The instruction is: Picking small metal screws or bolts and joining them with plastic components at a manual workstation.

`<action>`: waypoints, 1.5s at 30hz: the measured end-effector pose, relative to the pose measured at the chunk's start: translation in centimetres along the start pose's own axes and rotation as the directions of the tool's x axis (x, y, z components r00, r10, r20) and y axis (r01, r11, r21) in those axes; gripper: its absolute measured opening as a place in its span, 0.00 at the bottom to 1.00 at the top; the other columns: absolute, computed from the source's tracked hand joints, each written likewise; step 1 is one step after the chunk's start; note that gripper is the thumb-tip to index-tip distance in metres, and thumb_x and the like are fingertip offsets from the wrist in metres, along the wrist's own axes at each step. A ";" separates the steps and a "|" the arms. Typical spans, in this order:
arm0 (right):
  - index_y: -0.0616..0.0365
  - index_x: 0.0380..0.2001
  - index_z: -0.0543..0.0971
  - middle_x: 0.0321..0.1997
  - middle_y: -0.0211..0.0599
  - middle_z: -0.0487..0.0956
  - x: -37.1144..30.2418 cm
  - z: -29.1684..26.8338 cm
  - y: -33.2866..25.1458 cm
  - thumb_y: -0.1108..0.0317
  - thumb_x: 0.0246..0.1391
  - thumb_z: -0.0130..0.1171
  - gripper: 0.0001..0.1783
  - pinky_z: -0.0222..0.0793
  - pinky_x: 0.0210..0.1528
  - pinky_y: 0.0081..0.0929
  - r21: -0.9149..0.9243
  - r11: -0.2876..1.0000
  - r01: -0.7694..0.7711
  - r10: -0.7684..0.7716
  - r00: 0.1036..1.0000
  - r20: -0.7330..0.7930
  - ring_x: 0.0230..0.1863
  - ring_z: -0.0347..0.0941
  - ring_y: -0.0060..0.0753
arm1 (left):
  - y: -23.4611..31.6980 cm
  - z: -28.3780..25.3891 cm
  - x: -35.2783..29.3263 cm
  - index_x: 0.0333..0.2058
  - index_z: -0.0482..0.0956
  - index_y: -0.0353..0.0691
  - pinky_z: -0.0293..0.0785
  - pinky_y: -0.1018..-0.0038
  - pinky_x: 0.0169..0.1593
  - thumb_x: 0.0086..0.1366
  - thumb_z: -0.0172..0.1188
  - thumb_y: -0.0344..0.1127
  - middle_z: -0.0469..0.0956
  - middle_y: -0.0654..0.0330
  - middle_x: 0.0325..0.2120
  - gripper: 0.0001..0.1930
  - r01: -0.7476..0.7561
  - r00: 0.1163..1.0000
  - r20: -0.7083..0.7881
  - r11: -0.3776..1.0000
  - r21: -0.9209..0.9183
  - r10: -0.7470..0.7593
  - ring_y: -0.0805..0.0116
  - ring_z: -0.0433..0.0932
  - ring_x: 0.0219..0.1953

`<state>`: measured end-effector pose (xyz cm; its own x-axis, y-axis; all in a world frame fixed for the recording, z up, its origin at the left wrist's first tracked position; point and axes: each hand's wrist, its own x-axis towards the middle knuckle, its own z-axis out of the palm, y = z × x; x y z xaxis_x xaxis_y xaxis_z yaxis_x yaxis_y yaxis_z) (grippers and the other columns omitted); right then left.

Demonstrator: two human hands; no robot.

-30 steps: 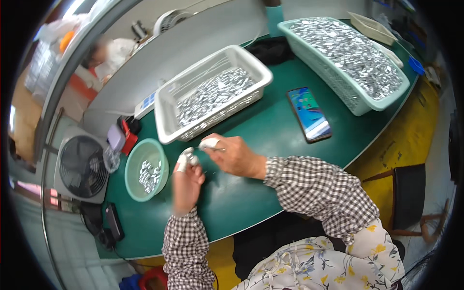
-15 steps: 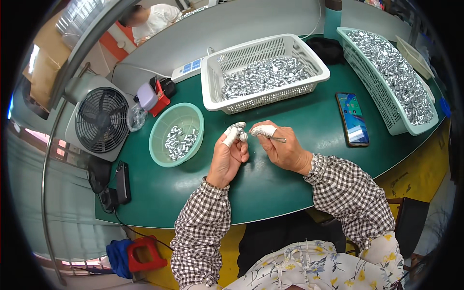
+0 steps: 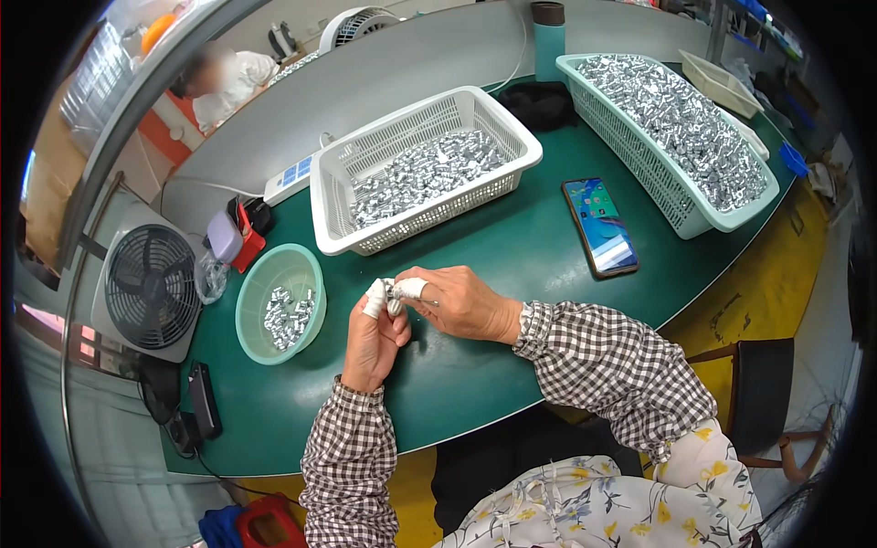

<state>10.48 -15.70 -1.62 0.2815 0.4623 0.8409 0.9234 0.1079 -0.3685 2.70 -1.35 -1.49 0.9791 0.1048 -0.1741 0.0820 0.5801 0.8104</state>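
**Both hands pinch one small metal piece above the green table**

Both hands meet over the near middle of the table. Left hand (image 3: 373,336) is closed, its taped fingertip (image 3: 374,299) pressed against a small silvery metal part (image 3: 393,294). Right hand (image 3: 461,303) is closed too, its taped fingertip (image 3: 410,289) on the same part from the other side, with what looks like a thin pin or tool tip jutting toward the wrist; it is too small to tell for sure.

That part is likely light, rigid and smooth, so it would slip easily between bare fingers; the tape probably adds grip and guards the skin. A two-sided fingertip pinch across its short body seems the sound hold, since it is too small for a full grasp.

Just to the left sits a round green bowl (image 3: 254,294) with a few like pieces in it. Beyond the hands stands a white slotted basket (image 3: 512,169) holding many more, and to the right a long pale green basket (image 3: 676,205) heaped full of them. A phone (image 3: 600,226) lies flat between the two baskets.

Underneath is a hard, smooth green tabletop (image 3: 512,384), where a dropped piece might roll. A desk fan (image 3: 153,288) stands at the left edge, a dark cylinder (image 3: 549,41) at the far side, and another person sits beyond the grey partition (image 3: 411,64).
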 end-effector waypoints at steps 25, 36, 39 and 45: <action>0.58 0.32 0.70 0.30 0.35 0.73 0.2 0.3 -0.1 0.72 0.44 0.52 0.08 0.70 0.23 0.29 0.043 0.991 -0.128 0.127 0.992 0.023 0.25 0.73 0.39 | 0.1 -0.2 -0.2 0.38 0.68 0.40 0.59 0.84 0.16 0.65 0.48 0.43 0.67 0.68 0.22 0.12 -0.110 0.994 0.010 0.976 0.190 0.110 0.81 0.63 0.17; 0.63 0.31 0.71 0.26 0.44 0.73 0.4 -0.7 0.8 0.72 0.55 0.48 0.05 0.67 0.23 0.32 0.361 0.803 -0.474 0.459 0.878 0.134 0.26 0.72 0.45 | 0.4 -1.1 1.0 0.36 0.70 0.40 0.56 0.84 0.16 0.66 0.47 0.38 0.64 0.69 0.19 0.08 -0.201 0.961 -0.123 0.930 0.309 0.248 0.80 0.61 0.16; 0.63 0.30 0.70 0.24 0.46 0.71 -0.3 -0.4 2.8 0.70 0.56 0.48 0.07 0.66 0.25 0.36 -0.081 0.954 -0.287 0.280 0.956 -0.087 0.26 0.70 0.50 | 0.7 -1.2 1.1 0.35 0.71 0.39 0.55 0.83 0.16 0.65 0.48 0.37 0.64 0.69 0.18 0.08 -0.274 0.935 -0.112 0.885 0.377 0.337 0.81 0.59 0.16; 0.64 0.27 0.68 0.24 0.48 0.71 -0.8 -0.1 4.5 0.68 0.56 0.48 0.09 0.65 0.26 0.40 -0.057 0.930 -0.363 0.347 0.919 -0.188 0.26 0.69 0.52 | 1.5 1.6 1.6 0.33 0.74 0.36 0.61 0.83 0.21 0.63 0.51 0.36 0.70 0.67 0.22 0.09 -0.140 0.947 -0.045 0.533 0.834 0.319 0.82 0.64 0.19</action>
<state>14.48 -15.72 -3.92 0.6283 0.2966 0.7193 0.7714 -0.1173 -0.6255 4.74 -1.60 0.39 0.9448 0.3205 0.0684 0.0617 -0.3791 0.9233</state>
